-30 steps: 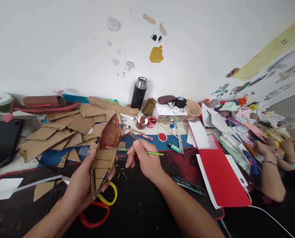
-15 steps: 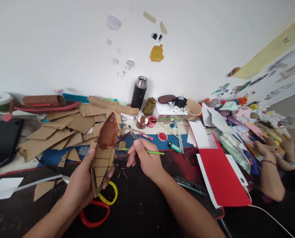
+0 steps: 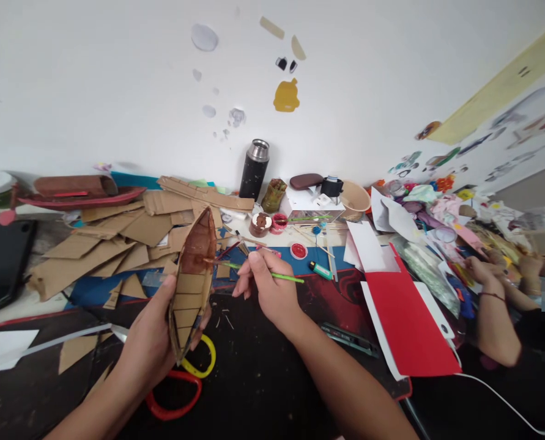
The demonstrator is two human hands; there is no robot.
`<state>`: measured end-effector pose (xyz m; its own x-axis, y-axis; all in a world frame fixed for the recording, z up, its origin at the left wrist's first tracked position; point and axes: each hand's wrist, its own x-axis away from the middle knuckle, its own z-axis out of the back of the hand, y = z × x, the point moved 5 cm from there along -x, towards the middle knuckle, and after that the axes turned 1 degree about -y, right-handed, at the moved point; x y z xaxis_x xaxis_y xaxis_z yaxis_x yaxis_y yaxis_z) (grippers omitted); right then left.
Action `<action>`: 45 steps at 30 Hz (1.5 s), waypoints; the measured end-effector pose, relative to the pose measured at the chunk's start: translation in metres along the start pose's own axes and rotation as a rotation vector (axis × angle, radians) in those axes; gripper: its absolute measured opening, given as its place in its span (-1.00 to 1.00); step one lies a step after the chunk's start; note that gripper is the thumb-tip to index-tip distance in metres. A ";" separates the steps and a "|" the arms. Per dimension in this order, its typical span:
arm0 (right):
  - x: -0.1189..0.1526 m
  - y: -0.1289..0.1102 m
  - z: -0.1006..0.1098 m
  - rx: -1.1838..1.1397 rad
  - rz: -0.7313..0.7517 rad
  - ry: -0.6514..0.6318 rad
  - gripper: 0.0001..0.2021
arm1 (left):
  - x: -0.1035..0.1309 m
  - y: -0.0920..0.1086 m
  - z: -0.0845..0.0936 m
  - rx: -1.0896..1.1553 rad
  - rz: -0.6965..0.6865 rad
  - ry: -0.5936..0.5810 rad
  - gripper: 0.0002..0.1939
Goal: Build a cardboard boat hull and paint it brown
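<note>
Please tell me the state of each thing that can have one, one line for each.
Cardboard boat: held in left hand; far part brown inside, near part bare.
Paintbrush: in right hand, tip at the brown part.
Black flask: upright.
Small red paint tub: open.
Glasses case: closed.
Scissors: lying down, blades hidden.

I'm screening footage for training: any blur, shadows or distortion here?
Head view: soft light, with a faint shadow on the wall beside the black flask; the clutter towards the right edge looks stretched and soft; a pixelated patch sits beyond the other person's arm.
</note>
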<state>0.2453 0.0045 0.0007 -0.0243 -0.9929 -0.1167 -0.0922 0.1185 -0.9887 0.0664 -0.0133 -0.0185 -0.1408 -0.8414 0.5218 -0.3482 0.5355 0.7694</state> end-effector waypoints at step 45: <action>0.005 0.001 -0.007 0.066 -0.038 -0.069 -0.39 | 0.000 0.006 0.000 0.083 0.018 -0.003 -0.36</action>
<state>0.2385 -0.0007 -0.0001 0.0464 -0.9954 -0.0833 -0.0260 0.0822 -0.9963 0.0640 -0.0101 -0.0136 -0.1505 -0.8317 0.5344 -0.4208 0.5431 0.7266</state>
